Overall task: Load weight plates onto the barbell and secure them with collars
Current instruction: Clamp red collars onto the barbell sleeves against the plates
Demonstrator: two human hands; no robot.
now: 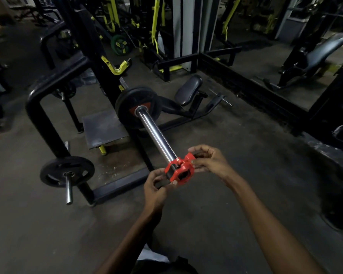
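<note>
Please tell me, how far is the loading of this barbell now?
Done: a black round weight plate sits far up the chrome barbell sleeve. In hand: the left hand and right hand hold a red plastic collar at the sleeve's tip. Left: slide the collar against the plate and lock it.

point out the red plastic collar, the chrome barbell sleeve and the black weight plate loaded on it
red plastic collar (180, 169), head view, on its ring body
chrome barbell sleeve (155, 135), head view, mid-length
black weight plate (127, 103), head view, on its face
</note>
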